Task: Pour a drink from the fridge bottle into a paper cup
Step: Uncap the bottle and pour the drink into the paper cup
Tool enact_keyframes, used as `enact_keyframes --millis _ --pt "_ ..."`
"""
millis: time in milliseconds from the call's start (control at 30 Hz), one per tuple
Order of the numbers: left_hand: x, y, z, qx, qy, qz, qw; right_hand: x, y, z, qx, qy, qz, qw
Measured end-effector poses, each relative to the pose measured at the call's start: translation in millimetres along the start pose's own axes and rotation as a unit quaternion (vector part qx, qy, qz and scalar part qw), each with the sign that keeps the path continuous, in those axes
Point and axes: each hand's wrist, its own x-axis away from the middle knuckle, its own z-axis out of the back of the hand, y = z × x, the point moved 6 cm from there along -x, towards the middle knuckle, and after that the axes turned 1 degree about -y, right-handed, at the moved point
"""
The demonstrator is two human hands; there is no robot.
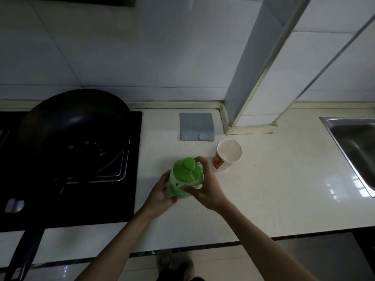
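A green plastic bottle [183,178] with a green cap [189,163] stands upright on the white counter [263,195]. My left hand [159,194] grips the bottle's left side low down. My right hand [207,184] wraps around its right shoulder, with fingers curled near the cap. The cap sits on the bottle. A white paper cup [228,154] with a red print stands upright just right of the bottle, apart from it, and its inside looks empty.
A black wok [71,130] sits on the dark cooktop [125,191] to the left, its handle reaching toward me. A grey cloth [196,126] lies behind the bottle. A steel sink [353,147] is at the right. A tiled column [253,78] rises behind the cup.
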Motion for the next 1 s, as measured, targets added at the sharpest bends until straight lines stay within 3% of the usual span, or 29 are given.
enact_keyframes --millis 267,367,467,700,867,1000 --pt "0 38 -9 0.006 -0.001 -0.087 0.996 12 -9 1 -0.047 -0.020 -0.015 0.999" --pt "-3 52 -10 0.004 -0.001 -0.095 0.995 19 -19 10 0.024 0.003 -0.009 1.000" --pt "-5 65 -10 -0.075 0.004 -0.095 0.993 15 -41 22 0.086 0.049 0.008 0.995" --pt "-8 72 -10 -0.122 -0.012 -0.107 0.987 -10 -76 18 0.241 -0.012 -0.001 0.970" --pt "-3 68 -11 -0.117 0.009 -0.120 0.986 -25 -83 15 0.412 -0.015 -0.036 0.910" --pt "-4 67 -12 -0.133 0.030 -0.078 0.988 -31 -84 13 0.446 -0.025 -0.058 0.893"
